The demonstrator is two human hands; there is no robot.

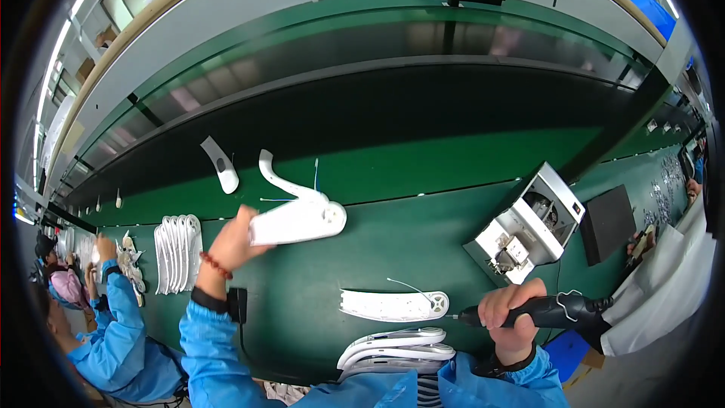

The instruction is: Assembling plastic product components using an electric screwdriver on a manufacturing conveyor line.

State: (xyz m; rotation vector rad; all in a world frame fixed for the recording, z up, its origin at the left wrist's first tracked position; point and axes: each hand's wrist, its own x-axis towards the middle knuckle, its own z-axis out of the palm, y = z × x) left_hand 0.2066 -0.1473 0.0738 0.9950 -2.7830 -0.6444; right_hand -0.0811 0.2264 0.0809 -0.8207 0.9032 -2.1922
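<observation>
Nearest my camera, the blue jacket (377, 393) filled the lower rim, with a stack of curved white shells (396, 351) just ahead of it, hiding part of the near edge of the bench (408, 249) from me. The left hand (232, 240) had its fingers pinching the left end of a broad white shell (294, 224), out over the left-middle of the bench; a curved white arm (285, 183) showed past its far edge, and I could not tell whether the two were joined. The right hand's (513, 316) fingers were wrapped around a black electric screwdriver (555, 312), its tip just beside the round end of a second white shell (393, 306). I had a strip of green between these shells, and a wider stretch running right to an open white machine (529, 227), a black slab (608, 224) beyond it. A row of curved white pieces (178, 255) bounded the left, short of a co-worker (124, 344). A small white part (220, 166) lay farther back.
</observation>
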